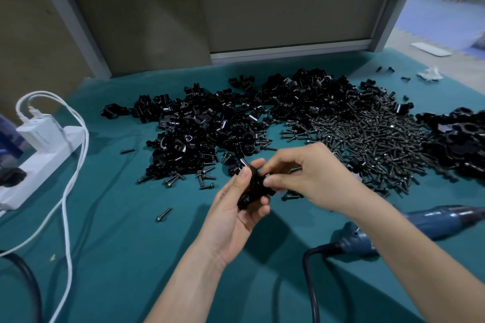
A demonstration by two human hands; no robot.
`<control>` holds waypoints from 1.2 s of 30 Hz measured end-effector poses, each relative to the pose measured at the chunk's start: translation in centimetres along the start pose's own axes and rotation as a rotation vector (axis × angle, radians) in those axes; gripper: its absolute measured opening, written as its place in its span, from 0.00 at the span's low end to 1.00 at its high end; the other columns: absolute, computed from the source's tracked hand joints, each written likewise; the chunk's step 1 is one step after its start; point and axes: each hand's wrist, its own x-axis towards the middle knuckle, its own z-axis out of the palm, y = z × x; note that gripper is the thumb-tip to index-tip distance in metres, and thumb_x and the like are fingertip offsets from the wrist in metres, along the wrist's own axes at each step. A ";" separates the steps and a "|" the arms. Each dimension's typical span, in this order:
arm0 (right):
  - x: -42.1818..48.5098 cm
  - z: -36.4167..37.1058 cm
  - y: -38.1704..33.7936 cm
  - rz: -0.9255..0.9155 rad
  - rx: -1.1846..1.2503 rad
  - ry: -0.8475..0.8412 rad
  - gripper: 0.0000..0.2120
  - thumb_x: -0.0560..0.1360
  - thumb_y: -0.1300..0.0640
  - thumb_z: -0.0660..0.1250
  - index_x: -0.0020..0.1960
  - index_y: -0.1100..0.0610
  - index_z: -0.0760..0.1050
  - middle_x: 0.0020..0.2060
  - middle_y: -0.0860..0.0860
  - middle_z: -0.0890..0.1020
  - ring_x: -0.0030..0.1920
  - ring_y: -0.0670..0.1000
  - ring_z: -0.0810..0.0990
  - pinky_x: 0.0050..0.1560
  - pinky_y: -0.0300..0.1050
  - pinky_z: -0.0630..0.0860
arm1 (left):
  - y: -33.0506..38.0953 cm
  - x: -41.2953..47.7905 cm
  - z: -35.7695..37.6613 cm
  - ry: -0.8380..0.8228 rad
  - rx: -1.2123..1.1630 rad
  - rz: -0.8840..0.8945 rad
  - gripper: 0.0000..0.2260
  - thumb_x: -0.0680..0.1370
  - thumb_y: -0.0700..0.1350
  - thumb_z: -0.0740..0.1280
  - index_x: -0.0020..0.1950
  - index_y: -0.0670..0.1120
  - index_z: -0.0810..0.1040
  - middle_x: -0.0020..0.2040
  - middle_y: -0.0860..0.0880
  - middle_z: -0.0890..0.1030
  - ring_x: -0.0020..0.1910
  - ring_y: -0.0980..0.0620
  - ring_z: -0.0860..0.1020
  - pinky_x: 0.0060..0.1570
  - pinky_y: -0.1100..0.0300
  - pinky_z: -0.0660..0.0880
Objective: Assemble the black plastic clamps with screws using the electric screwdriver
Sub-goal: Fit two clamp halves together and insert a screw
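Two bare forearms reach up from the bottom edge over a teal table cover (126, 257). The left hand (233, 210) is palm up, its thumb and curled fingers gripping a black plastic clamp (256, 187) just above the table's middle. The right hand (309, 173) comes in from the right, with its thumb and fingertips pinching the clamp's right side. A glint of metal shows between them, too hidden to identify.

A blue electric screwdriver (420, 223) lies on the cover under the right forearm, with its dark cord (311, 275) looping toward the bottom edge.

Beyond the hands, a wide heap of black clamps (210, 123) spreads across the middle. A heap of dark screws (372, 141) touches its right side, and more clamps (459, 139) lie at the far right. One loose screw (164, 214) lies alone left of the hands.

At the left edge sits a white power strip (44, 162) with a charger (39, 131) plugged in and white cables (69, 191) trailing forward. A grey partition (288, 8) stands behind the table.
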 end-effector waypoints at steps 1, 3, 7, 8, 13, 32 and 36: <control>0.1 0.1 -0.2 0.014 -0.012 0.010 0.03 0.71 0.59 0.75 0.39 0.57 0.82 0.28 0.41 0.81 0.29 0.44 0.81 0.35 0.35 0.78 | 0.0 0.0 0.0 -0.003 0.000 0.002 0.19 0.66 0.57 0.72 0.54 0.51 0.85 0.41 0.48 0.83 0.31 0.56 0.77 0.32 0.66 0.78; 0.3 0.5 -0.4 0.036 -0.072 0.035 0.13 0.72 0.51 0.73 0.33 0.57 0.80 0.23 0.45 0.79 0.24 0.43 0.77 0.29 0.36 0.76 | 0.1 -0.1 0.1 -0.012 0.004 0.005 0.19 0.66 0.57 0.72 0.54 0.51 0.85 0.41 0.49 0.82 0.31 0.56 0.77 0.32 0.65 0.78; 0.2 0.3 -0.3 0.039 -0.057 0.112 0.21 0.66 0.36 0.68 0.31 0.55 0.77 0.23 0.42 0.78 0.24 0.42 0.73 0.28 0.34 0.71 | -0.1 -0.1 0.2 -0.003 0.015 0.017 0.20 0.66 0.56 0.72 0.55 0.51 0.85 0.42 0.50 0.82 0.32 0.56 0.77 0.32 0.65 0.78; 0.0 0.2 -0.3 0.018 -0.028 0.095 0.18 0.64 0.38 0.71 0.35 0.53 0.77 0.27 0.41 0.79 0.27 0.42 0.74 0.31 0.34 0.72 | -0.1 0.0 0.3 0.003 0.011 0.017 0.20 0.66 0.56 0.73 0.55 0.50 0.85 0.41 0.50 0.82 0.32 0.56 0.77 0.32 0.64 0.78; -0.2 0.5 0.2 -0.028 0.019 0.007 0.11 0.71 0.64 0.74 0.43 0.50 0.78 0.35 0.33 0.82 0.33 0.42 0.81 0.40 0.36 0.79 | -0.1 0.0 0.2 0.011 -0.016 -0.020 0.20 0.65 0.57 0.73 0.53 0.51 0.85 0.42 0.48 0.83 0.31 0.56 0.77 0.32 0.65 0.78; 0.6 -0.8 -0.5 0.026 -0.050 0.016 0.26 0.63 0.33 0.66 0.39 0.57 0.79 0.29 0.44 0.81 0.27 0.46 0.78 0.30 0.39 0.76 | -0.2 0.0 0.3 0.037 0.011 -0.014 0.21 0.65 0.58 0.73 0.54 0.52 0.85 0.41 0.51 0.84 0.31 0.57 0.77 0.31 0.65 0.78; 0.4 -0.6 0.2 0.005 -0.012 -0.076 0.04 0.71 0.60 0.74 0.44 0.56 0.79 0.39 0.37 0.83 0.35 0.42 0.81 0.42 0.45 0.81 | -0.2 0.0 0.3 0.043 0.000 -0.019 0.20 0.64 0.58 0.73 0.52 0.52 0.86 0.41 0.49 0.83 0.30 0.57 0.77 0.31 0.65 0.78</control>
